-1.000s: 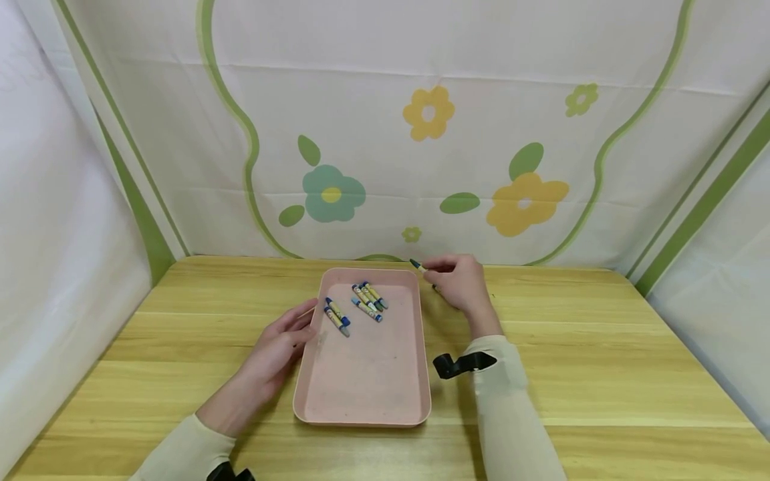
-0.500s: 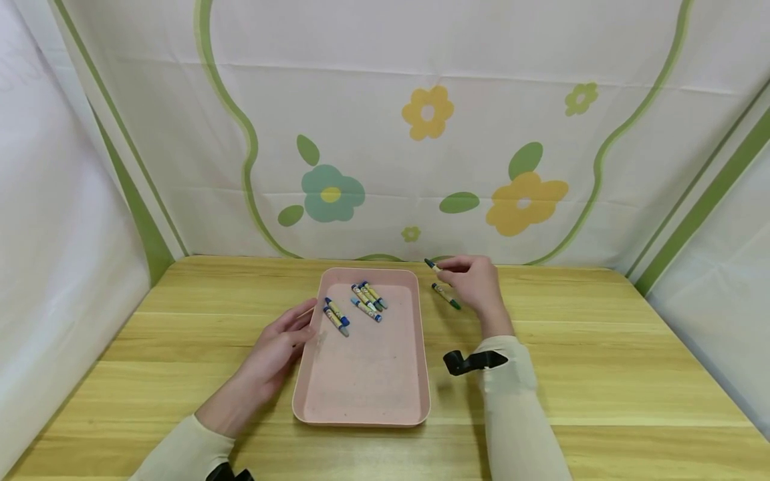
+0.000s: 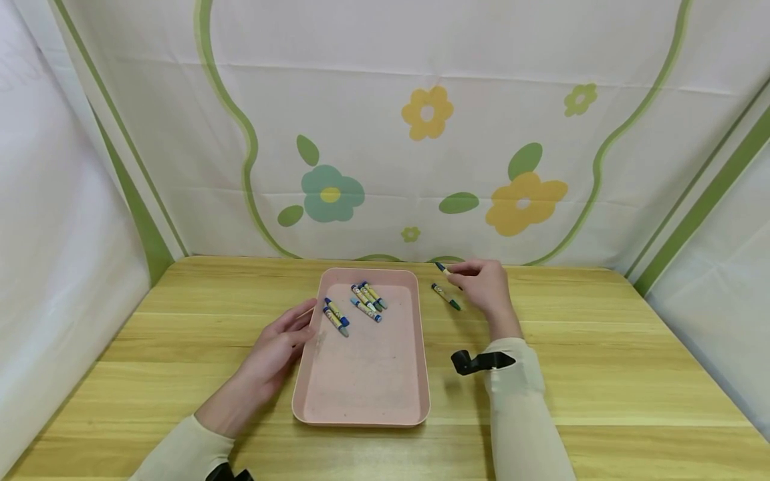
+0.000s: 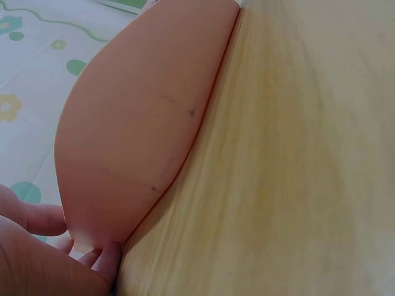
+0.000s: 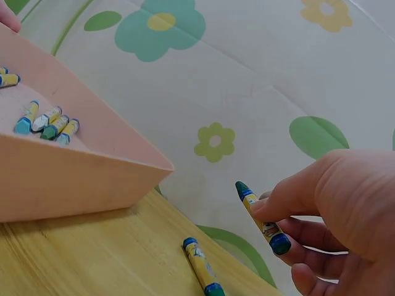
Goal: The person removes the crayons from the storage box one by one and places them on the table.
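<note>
Right of the pink tray [image 3: 363, 387], the right hand's grip [image 3: 486, 288] pinches a green-tipped crayon [image 5: 270, 231], another crayon [image 3: 446, 296] lies between them on the tabletop [image 3: 601, 374], six crayons [image 3: 366, 309] sit in the tray, and the left hand's loose fingers [image 3: 303, 334] touch its left side.

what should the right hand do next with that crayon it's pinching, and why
Probably lower the pinched crayon onto the table beside the loose green crayon: the right hand holds it raised, outside the pink tray, and that similar crayon already lies there.
</note>
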A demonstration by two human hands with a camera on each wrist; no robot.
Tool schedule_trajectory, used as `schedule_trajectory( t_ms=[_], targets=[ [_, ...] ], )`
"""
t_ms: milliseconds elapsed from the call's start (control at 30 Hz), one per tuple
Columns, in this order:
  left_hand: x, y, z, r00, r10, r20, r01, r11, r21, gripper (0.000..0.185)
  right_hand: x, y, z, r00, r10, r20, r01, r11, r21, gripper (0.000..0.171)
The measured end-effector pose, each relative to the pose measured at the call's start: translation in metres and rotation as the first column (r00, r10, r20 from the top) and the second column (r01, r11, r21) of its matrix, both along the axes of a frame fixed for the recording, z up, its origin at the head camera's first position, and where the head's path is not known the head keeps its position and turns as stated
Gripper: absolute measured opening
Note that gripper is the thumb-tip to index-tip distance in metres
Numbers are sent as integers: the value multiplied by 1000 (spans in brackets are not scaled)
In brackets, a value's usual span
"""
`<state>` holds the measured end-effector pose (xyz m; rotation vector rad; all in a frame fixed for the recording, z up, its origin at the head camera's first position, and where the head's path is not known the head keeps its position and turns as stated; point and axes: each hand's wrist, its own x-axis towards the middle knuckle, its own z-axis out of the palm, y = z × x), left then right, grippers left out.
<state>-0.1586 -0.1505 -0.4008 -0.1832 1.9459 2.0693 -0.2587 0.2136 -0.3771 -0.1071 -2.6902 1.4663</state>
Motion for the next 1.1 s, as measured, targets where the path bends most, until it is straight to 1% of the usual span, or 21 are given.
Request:
schedule_trajectory(
  t_ms=[200,467,767,1100],
  targets=[
    [1,-1,0,1000,-5,2,5,1000,-6,66,-1,2,-11,999,-30,39,28,999,41,23],
    [1,0,1,1000,3,0,-3,1000,-1,65,-2,5,-22,996,-48,77,45,998,41,22],
    [1,0,1,1000,-1,-1,1,1000,-3,64,-2,4,-27,993,-59,103,52,996,72,22],
    [1,0,0,1000,-5,-8,4,1000,-11,64,-1,4,-26,992,-44,119,34,995,89,21]
  ],
)
